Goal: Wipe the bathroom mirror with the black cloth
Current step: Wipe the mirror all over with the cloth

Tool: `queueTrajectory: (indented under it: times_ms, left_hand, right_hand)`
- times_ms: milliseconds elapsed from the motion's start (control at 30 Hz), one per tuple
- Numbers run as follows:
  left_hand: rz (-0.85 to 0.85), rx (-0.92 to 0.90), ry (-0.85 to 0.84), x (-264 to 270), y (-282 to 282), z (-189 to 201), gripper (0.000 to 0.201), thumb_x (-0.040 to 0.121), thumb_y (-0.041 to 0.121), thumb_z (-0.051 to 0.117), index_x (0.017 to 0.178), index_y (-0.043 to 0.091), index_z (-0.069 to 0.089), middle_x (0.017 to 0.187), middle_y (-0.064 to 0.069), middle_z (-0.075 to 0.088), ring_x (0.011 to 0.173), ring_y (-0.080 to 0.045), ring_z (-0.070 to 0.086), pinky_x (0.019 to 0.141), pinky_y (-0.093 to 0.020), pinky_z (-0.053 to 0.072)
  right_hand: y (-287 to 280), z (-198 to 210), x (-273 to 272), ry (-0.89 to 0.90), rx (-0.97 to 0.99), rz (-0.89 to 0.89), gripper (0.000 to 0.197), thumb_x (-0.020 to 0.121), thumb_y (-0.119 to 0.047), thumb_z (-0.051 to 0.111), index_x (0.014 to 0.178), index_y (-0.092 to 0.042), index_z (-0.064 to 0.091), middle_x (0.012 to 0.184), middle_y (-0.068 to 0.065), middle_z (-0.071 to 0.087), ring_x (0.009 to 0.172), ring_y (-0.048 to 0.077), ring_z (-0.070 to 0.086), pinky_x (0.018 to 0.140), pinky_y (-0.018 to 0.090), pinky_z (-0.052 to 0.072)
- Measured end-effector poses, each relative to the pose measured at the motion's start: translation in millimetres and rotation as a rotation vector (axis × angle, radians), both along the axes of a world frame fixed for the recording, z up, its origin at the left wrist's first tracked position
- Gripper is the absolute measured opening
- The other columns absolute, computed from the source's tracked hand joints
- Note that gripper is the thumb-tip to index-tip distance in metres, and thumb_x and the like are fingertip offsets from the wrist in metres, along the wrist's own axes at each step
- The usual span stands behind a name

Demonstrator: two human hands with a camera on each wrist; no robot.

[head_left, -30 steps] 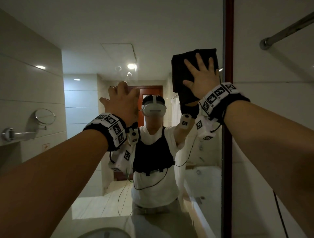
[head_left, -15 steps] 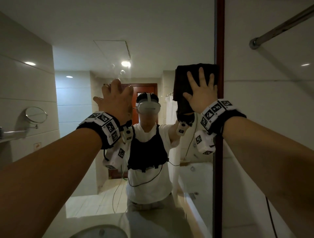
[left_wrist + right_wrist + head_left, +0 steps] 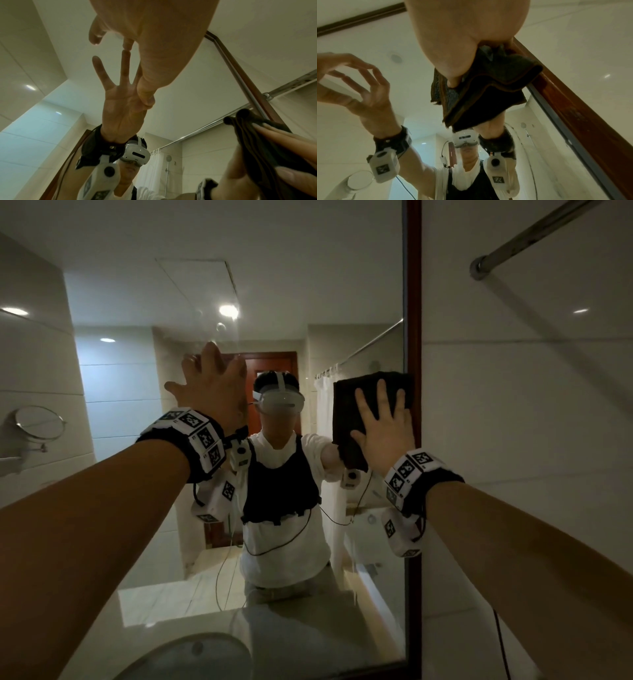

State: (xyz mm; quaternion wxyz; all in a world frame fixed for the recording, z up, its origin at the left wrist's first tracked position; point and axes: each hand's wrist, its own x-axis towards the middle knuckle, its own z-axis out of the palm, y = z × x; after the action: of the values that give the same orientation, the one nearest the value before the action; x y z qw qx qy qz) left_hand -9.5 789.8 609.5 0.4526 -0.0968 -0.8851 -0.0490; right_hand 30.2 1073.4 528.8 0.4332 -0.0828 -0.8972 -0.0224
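The bathroom mirror (image 3: 274,285) fills the head view, with a brown wooden frame (image 3: 413,302) along its right edge. A folded black cloth (image 3: 352,412) lies flat on the glass beside that frame, about level with my reflected head. My right hand (image 3: 385,426) presses on it with spread, straight fingers. The right wrist view shows the palm (image 3: 467,33) above the cloth's folded layers (image 3: 496,83). My left hand (image 3: 214,385) is raised at centre left, holding nothing. In the left wrist view one fingertip (image 3: 127,44) touches the glass and meets its reflection.
A metal curtain rod (image 3: 534,232) juts from the white tiled wall (image 3: 531,405) right of the frame. A small round mirror on an arm (image 3: 39,422) shows at the far left. The glass reflects me, a washbasin (image 3: 191,655) and a bathtub.
My right hand has slid the cloth down the mirror's right edge, from high up to about head level. The left hand has stayed on the glass.
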Motion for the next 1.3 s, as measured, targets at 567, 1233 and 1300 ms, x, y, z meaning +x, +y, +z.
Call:
queueTrajectory:
  times_ms: [567, 1233, 1300]
  left_hand:
    - [-0.009, -0.005, 0.008, -3, -1, 0, 0.085, 0.061, 0.035, 0.082, 0.130, 0.037, 0.032, 0.147, -0.006, 0.018, 0.128, -0.047, 0.027, 0.085, -0.072, 0.040]
    - [-0.003, -0.049, 0.057, -9, -5, -2, 0.089, 0.069, 0.040, 0.080, 0.140, 0.036, 0.026, 0.152, -0.010, 0.016, 0.129, -0.048, 0.029, 0.089, -0.071, 0.040]
    - [-0.005, -0.048, 0.065, -10, -5, -2, 0.090, 0.068, 0.040, 0.080, 0.140, 0.037, 0.027, 0.151, -0.010, 0.017, 0.129, -0.048, 0.029, 0.088, -0.070, 0.041]
  right_hand:
    - [-5, 7, 14, -0.031, 0.010, -0.038, 0.080, 0.095, -0.043, 0.058, 0.156, -0.036, 0.006, 0.165, 0.005, -0.006, 0.145, 0.041, 0.013, 0.086, 0.047, 0.053]
    - [-11, 51, 0, 0.034, 0.028, 0.016, 0.080, 0.096, -0.044, 0.056, 0.155, -0.040, 0.002, 0.165, 0.001, -0.011, 0.148, 0.042, 0.002, 0.114, 0.059, 0.026]
    - [-9, 83, 0, 0.021, -0.008, 0.023, 0.080, 0.096, -0.045, 0.055, 0.155, -0.042, 0.001, 0.165, 0.001, -0.012, 0.149, 0.041, 0.001, 0.113, 0.060, 0.024]
